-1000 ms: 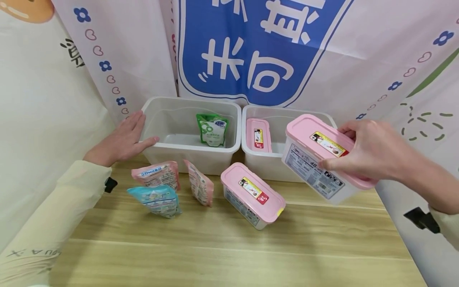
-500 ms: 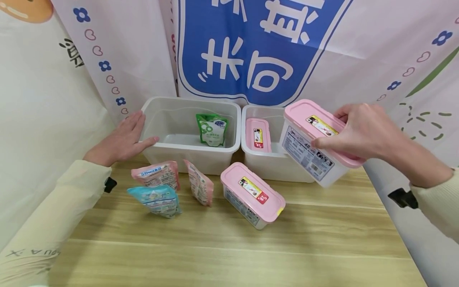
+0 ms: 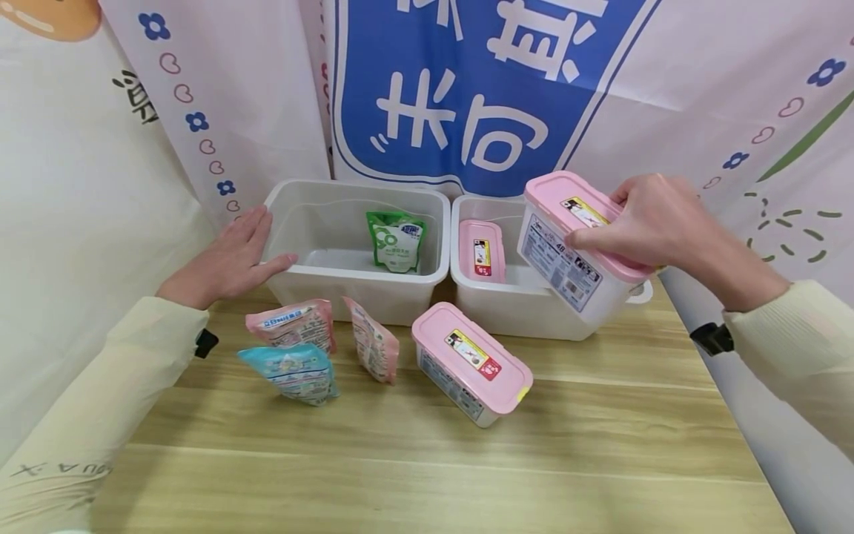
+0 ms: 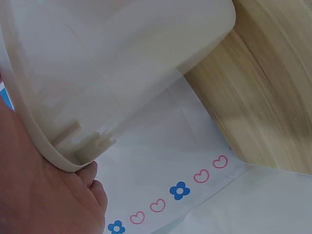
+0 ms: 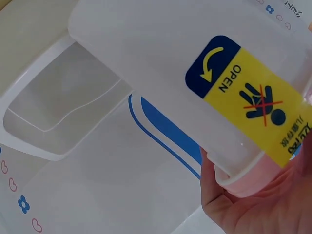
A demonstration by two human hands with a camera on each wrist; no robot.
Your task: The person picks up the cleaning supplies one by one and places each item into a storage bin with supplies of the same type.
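My right hand (image 3: 650, 222) grips a clear plastic storage box with a pink lid (image 3: 567, 256) from above, thumb on the near side and fingers on the far side. The box tilts over the right side of the right grey bin (image 3: 507, 315). In the right wrist view its wall carries a yellow label (image 5: 258, 100) marked OPEN. A second pink-lidded box (image 3: 482, 252) lies inside that bin. Another pink-lidded box (image 3: 470, 356) sits on the table in front. My left hand (image 3: 223, 259) rests against the left rim of the left grey bin (image 3: 353, 293), fingers extended.
A green pouch (image 3: 396, 241) stands in the left bin. Two pink pouches, one nearer the left (image 3: 293, 325) and one nearer the middle (image 3: 371, 341), and a blue pouch (image 3: 293, 373) stand on the wooden table (image 3: 400, 475). A printed cloth (image 3: 267, 89) hangs behind the bins.
My right hand has moved left and away from me with the pink-lidded box, bringing it farther over the right bin. The left hand and the other things have stayed put.
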